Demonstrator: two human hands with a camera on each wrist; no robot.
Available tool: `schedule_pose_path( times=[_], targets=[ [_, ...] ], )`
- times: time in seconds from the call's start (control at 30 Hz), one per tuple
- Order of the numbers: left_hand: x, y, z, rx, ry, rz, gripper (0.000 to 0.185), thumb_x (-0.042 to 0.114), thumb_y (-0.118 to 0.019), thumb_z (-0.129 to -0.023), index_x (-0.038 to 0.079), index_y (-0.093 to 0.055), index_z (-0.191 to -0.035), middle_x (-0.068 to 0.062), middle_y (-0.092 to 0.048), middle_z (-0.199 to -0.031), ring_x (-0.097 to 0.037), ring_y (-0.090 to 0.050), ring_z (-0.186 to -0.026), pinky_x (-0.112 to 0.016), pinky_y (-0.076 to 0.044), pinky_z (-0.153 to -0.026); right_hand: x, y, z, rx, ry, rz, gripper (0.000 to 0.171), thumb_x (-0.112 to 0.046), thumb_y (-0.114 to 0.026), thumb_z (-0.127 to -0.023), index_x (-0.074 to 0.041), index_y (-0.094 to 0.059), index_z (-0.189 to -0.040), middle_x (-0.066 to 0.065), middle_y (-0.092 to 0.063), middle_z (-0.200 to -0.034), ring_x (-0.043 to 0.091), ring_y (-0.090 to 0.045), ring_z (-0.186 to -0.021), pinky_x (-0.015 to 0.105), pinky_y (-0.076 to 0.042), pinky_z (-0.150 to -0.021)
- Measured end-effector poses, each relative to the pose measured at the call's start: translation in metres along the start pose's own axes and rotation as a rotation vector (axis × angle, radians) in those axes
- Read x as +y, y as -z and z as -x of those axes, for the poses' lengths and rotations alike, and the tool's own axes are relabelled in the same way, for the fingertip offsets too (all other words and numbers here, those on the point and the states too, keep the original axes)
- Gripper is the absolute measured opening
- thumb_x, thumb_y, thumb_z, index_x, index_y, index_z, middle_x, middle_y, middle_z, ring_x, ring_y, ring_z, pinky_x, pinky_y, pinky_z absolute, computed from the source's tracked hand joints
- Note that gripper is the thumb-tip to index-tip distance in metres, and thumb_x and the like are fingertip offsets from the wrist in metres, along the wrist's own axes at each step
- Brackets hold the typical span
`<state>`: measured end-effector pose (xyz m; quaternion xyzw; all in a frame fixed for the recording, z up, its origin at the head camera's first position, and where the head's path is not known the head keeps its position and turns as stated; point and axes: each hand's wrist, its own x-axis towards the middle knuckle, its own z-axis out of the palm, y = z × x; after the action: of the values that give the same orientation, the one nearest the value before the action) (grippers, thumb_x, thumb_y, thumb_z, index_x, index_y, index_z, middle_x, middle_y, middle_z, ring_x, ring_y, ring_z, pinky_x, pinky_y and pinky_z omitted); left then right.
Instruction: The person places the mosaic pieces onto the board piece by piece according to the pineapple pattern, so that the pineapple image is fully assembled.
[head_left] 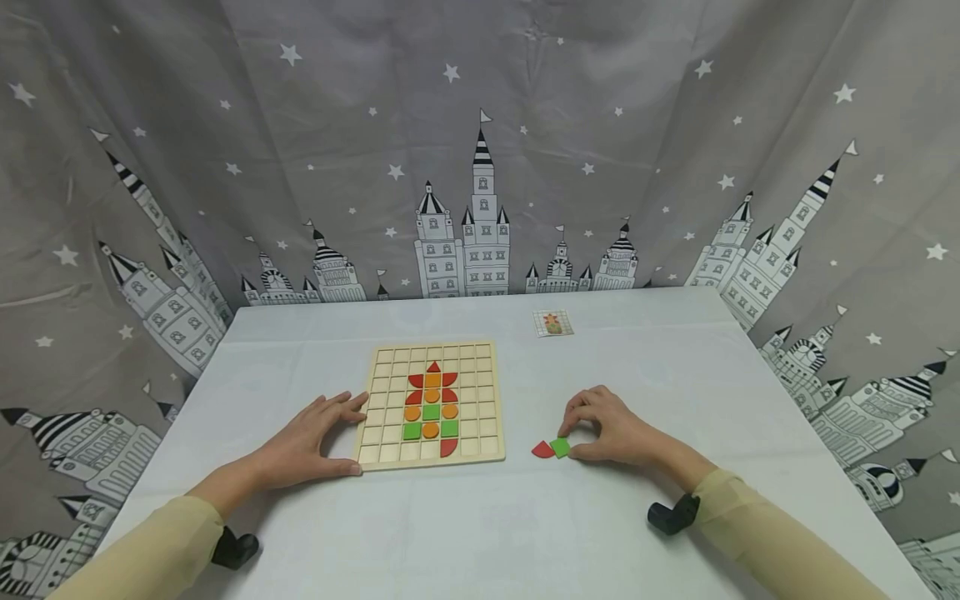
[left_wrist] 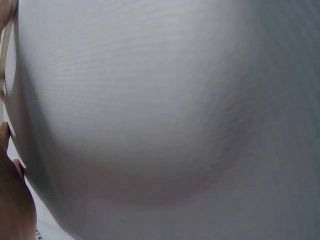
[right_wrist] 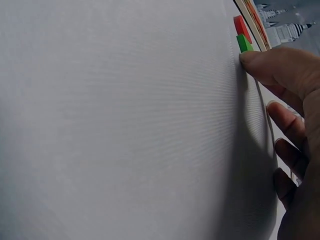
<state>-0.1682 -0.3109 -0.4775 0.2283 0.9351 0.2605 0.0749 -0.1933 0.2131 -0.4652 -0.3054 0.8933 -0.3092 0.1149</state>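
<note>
A wooden grid board (head_left: 390, 392) lies on the white table and carries a figure of red, orange and green pieces (head_left: 431, 410). My left hand (head_left: 347, 435) rests open against the board's left edge, fingers straight, thumb at its near corner; only the hand's edge (left_wrist: 12, 200) shows in the left wrist view. Right of the board lie a green square (head_left: 559, 447) and a red quarter-round piece (head_left: 542, 451). My right hand (head_left: 570, 442) has its fingers curled and pinches the green square (right_wrist: 244, 42) between thumb (right_wrist: 260, 62) and forefinger. The red piece (right_wrist: 240, 24) lies just beyond it.
A small pattern card (head_left: 553, 323) lies at the back of the table (head_left: 480, 525). A grey curtain with castles (head_left: 480, 167) hangs behind and at both sides. Black wrist cameras (head_left: 673, 514) sit on both forearms.
</note>
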Motion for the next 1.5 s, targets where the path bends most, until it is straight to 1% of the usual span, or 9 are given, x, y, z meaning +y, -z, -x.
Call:
schedule_pose_path(
  times=[0.23,0.47,0.53,0.77,0.93,1.1,1.27,1.5],
  targets=[
    [0.0,0.0,0.0,-0.016,0.018,0.001,0.085,0.071,-0.079,-0.072,0.02,-0.057,-0.137,0.002,-0.033,-0.165,-0.034,-0.022,-0.154,-0.055,-0.009,-0.126,0.001,0.001,-0.002,-0.011,0.0,0.021,0.021,-0.027,-0.087,-0.079,-0.038,-0.074,-0.092,-0.014,-0.057,-0.113,0.019,-0.042,-0.117,0.048,-0.042,-0.1],
    [-0.001,0.001,0.0,-0.023,0.018,0.004,0.085,0.071,-0.078,-0.073,0.021,-0.057,-0.137,0.003,-0.033,-0.165,-0.033,-0.021,-0.154,-0.054,-0.008,-0.126,0.001,-0.003,0.001,0.049,0.077,0.031,0.023,-0.019,-0.087,-0.078,-0.034,-0.074,-0.09,-0.013,-0.058,-0.114,0.018,-0.044,-0.116,0.048,-0.043,-0.1],
    [-0.001,0.001,0.001,-0.024,0.017,0.003,0.085,0.071,-0.078,-0.073,0.02,-0.057,-0.137,0.002,-0.033,-0.166,-0.034,-0.021,-0.154,-0.054,-0.008,-0.126,0.001,-0.004,0.003,0.062,0.084,0.029,0.024,-0.018,-0.087,-0.079,-0.033,-0.074,-0.091,-0.013,-0.058,-0.115,0.018,-0.043,-0.117,0.048,-0.044,-0.1],
    [-0.002,0.0,0.001,-0.027,0.018,-0.005,0.085,0.072,-0.078,-0.072,0.021,-0.057,-0.136,0.003,-0.032,-0.166,-0.033,-0.021,-0.154,-0.054,-0.008,-0.126,-0.003,-0.006,0.004,0.096,0.012,-0.024,0.024,-0.016,-0.085,-0.081,-0.033,-0.073,-0.093,-0.012,-0.057,-0.119,0.018,-0.04,-0.121,0.049,-0.044,-0.104],
    [-0.002,0.0,0.001,-0.029,0.022,-0.002,0.084,0.072,-0.078,-0.073,0.02,-0.057,-0.136,0.002,-0.032,-0.166,-0.034,-0.021,-0.154,-0.054,-0.008,-0.126,-0.013,-0.006,0.0,0.14,0.01,-0.05,0.023,-0.016,-0.085,-0.082,-0.029,-0.074,-0.097,-0.007,-0.058,-0.121,0.021,-0.042,-0.121,0.052,-0.044,-0.104],
    [-0.001,0.001,0.001,-0.024,0.012,-0.002,0.084,0.072,-0.078,-0.073,0.021,-0.057,-0.136,0.002,-0.033,-0.165,-0.034,-0.022,-0.154,-0.055,-0.009,-0.126,-0.027,-0.009,-0.011,0.159,-0.006,-0.085,0.023,-0.015,-0.085,-0.082,-0.029,-0.075,-0.098,-0.009,-0.058,-0.12,0.019,-0.041,-0.122,0.049,-0.043,-0.105],
    [0.0,0.001,0.001,-0.013,-0.01,0.005,0.081,0.069,-0.08,-0.074,0.02,-0.058,-0.135,-0.001,-0.034,-0.165,-0.037,-0.023,-0.153,-0.058,-0.01,-0.125,-0.045,-0.014,-0.03,0.157,0.005,-0.1,0.02,-0.018,-0.086,-0.082,-0.027,-0.075,-0.096,-0.01,-0.058,-0.119,0.018,-0.04,-0.122,0.048,-0.043,-0.105],
    [0.003,0.004,0.001,-0.025,-0.007,0.016,0.08,0.068,-0.079,-0.075,0.019,-0.058,-0.136,-0.002,-0.034,-0.165,-0.037,-0.022,-0.153,-0.059,-0.01,-0.125,-0.076,-0.033,-0.06,0.142,0.035,-0.153,0.018,-0.021,-0.085,-0.082,-0.026,-0.076,-0.095,-0.012,-0.058,-0.118,0.016,-0.04,-0.122,0.046,-0.041,-0.106]
  ],
)
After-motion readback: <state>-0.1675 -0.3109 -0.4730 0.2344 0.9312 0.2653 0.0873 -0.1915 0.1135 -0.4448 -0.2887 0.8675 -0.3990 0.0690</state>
